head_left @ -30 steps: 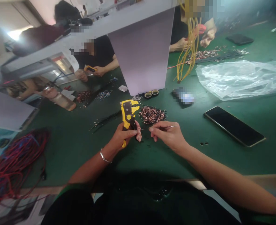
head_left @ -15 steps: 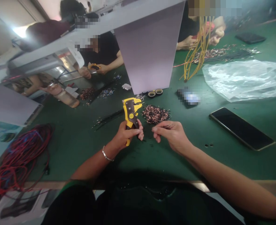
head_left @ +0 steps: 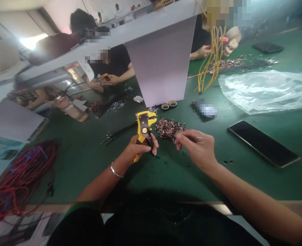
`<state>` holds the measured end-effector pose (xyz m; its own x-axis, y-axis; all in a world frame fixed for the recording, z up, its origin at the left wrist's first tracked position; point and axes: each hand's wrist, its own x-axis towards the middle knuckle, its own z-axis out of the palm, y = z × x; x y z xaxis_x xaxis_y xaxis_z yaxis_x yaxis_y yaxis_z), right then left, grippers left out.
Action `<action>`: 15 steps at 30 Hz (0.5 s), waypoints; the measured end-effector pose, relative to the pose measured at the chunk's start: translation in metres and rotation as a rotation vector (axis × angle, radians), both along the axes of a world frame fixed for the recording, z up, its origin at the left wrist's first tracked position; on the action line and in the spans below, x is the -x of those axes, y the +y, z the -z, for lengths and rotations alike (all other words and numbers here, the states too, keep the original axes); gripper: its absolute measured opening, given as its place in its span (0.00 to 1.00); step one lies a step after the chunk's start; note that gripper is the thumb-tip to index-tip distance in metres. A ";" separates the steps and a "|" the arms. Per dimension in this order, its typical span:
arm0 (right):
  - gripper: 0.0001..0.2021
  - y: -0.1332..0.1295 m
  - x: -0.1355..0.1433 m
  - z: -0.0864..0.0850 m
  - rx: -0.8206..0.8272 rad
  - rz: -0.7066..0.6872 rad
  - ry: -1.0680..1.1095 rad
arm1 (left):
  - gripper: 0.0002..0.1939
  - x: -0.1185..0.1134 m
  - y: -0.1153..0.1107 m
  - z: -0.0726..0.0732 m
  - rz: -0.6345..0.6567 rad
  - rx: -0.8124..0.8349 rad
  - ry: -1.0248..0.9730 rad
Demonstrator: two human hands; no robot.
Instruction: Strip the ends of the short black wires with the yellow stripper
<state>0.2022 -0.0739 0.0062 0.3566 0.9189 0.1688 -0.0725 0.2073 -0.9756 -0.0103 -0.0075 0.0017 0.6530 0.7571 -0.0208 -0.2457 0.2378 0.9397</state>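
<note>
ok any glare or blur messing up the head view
Head view: a bright light blows out at upper left; the clear plastic shines in streaks; the far upper right looks hazy; some patches are pixelated; dark shadow on the green table's near side.

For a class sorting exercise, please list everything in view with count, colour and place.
Table: one, green, across the view
Hand tool: one, yellow and black, left hand
Slim item: one, dark, right hand
Clippings pile: one, copper and black, beyond hands
Wires: several, black, left of tool
Tape rolls: two, black, beyond pile
Phone: one, black, right
Plastic bag: one, clear, upper right
Hanging wires: one bunch, yellow, upper right
Cables: one heap, red and blue, left
Bottle: one, brownish, upper left
Panels: two, pale, centre and left
Co-workers: at least three, dark clothes, top
Bracelet: one, silver, left wrist
Hands: two, bare, centre
</note>
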 end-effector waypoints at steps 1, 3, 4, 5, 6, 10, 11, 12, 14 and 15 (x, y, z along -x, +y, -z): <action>0.09 -0.002 0.001 -0.001 -0.018 0.025 -0.067 | 0.19 0.000 -0.001 0.000 0.036 0.017 -0.005; 0.09 -0.005 0.001 -0.003 -0.061 0.060 -0.201 | 0.20 -0.001 -0.003 0.001 0.099 0.058 -0.022; 0.10 -0.006 0.001 -0.004 -0.087 0.073 -0.263 | 0.20 -0.002 -0.004 0.001 0.124 0.078 -0.032; 0.11 -0.007 0.001 -0.006 -0.114 0.082 -0.318 | 0.21 -0.002 -0.005 0.001 0.144 0.094 -0.040; 0.11 -0.007 0.001 -0.007 -0.139 0.092 -0.361 | 0.22 -0.003 -0.006 0.000 0.154 0.103 -0.048; 0.11 -0.008 0.003 -0.009 -0.186 0.097 -0.433 | 0.23 -0.005 -0.009 -0.001 0.182 0.106 -0.042; 0.10 -0.009 0.003 -0.009 -0.193 0.093 -0.445 | 0.23 -0.005 -0.011 -0.001 0.190 0.101 -0.035; 0.10 -0.009 0.004 -0.007 -0.205 0.089 -0.459 | 0.23 -0.006 -0.012 0.000 0.198 0.095 -0.026; 0.09 -0.010 0.005 -0.005 -0.239 0.070 -0.487 | 0.23 -0.006 -0.014 0.001 0.218 0.080 -0.009; 0.09 -0.010 0.006 -0.003 -0.260 0.061 -0.500 | 0.23 -0.006 -0.015 0.002 0.230 0.073 0.001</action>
